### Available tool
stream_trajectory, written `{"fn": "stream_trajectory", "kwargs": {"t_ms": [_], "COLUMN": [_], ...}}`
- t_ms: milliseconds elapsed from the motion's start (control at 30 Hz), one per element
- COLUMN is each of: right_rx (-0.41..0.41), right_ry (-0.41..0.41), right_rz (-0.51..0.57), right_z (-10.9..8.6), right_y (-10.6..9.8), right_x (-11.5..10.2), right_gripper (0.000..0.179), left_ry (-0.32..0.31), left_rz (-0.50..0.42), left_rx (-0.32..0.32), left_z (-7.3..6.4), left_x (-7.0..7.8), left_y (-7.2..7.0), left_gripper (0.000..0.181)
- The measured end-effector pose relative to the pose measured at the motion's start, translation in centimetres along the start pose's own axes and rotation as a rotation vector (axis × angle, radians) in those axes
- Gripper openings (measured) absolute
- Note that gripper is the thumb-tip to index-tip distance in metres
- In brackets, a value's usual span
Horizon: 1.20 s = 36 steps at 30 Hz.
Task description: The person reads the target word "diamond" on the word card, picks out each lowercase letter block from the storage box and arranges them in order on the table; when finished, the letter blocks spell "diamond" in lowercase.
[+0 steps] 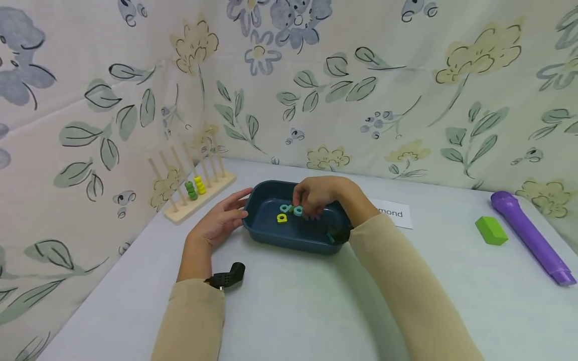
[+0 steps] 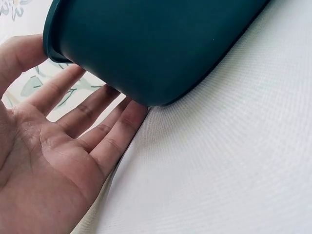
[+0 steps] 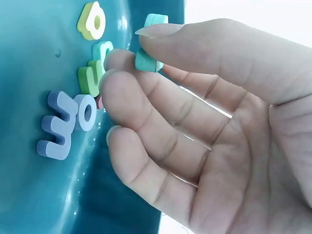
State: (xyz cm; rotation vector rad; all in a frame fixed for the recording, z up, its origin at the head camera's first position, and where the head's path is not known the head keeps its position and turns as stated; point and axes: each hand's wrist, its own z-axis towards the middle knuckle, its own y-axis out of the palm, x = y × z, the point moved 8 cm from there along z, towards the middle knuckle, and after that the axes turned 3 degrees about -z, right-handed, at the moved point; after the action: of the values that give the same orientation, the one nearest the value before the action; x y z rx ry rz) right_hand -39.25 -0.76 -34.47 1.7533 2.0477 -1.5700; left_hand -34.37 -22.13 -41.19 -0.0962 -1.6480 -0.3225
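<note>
A dark teal tray holds several small coloured letters. My left hand is at its left end, fairly straight fingers against the outer wall and thumb at the rim, as the left wrist view shows. Inside the tray, my right hand pinches a small turquoise letter between thumb and index finger. Its other fingers are loosely bent. Beside them lie a yellow letter, a green letter, another turquoise letter, a lavender letter m and a lavender ring-shaped letter.
A wooden peg rack with green and yellow beads stands at the back left. Behind my right wrist lies a printed white card, partly covered. Farther right are a green block and a purple toy microphone. A patterned cloth hangs behind the table.
</note>
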Motion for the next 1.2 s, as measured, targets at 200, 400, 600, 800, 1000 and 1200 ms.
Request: {"fn": "stream_trajectory", "kwargs": {"t_ms": [200,400,600,800,1000,1200], "right_rx": [0.057,0.107,0.181,0.301,0.313,0.347], "right_ry": [-0.082,-0.167,-0.235,-0.234,-0.235,-0.23], "right_rz": [0.011,0.095,0.207,0.248,0.281,0.3], "right_z": [-1.0,-1.8,-2.7,-3.9,-4.7,-6.1], "right_y": [-0.1,0.1,-0.6,-1.6,-1.4,-1.3], "right_x": [-0.8,-1.2,-0.5,0.9,2.0,1.8], "right_gripper": [0.025,0.02,0.016,0.019,0.029,0.032], "left_ry": [-0.006,-0.013,-0.011,-0.017,-0.021,-0.023], "left_rz": [-0.011,-0.017,-0.014,-0.012,-0.01,-0.021], "left_rx": [0.008,0.018,0.008,0.022,0.029,0.03], "left_z": [0.0,-0.2,-0.2,-0.2,-0.3,-0.3], "left_x": [0.0,0.0,0.1,-0.1,-0.2,-0.1], "left_y": [0.0,-0.1,0.0,0.0,-0.1,0.0], "left_gripper": [0.073,0.072,0.071,0.07,0.07,0.07]}}
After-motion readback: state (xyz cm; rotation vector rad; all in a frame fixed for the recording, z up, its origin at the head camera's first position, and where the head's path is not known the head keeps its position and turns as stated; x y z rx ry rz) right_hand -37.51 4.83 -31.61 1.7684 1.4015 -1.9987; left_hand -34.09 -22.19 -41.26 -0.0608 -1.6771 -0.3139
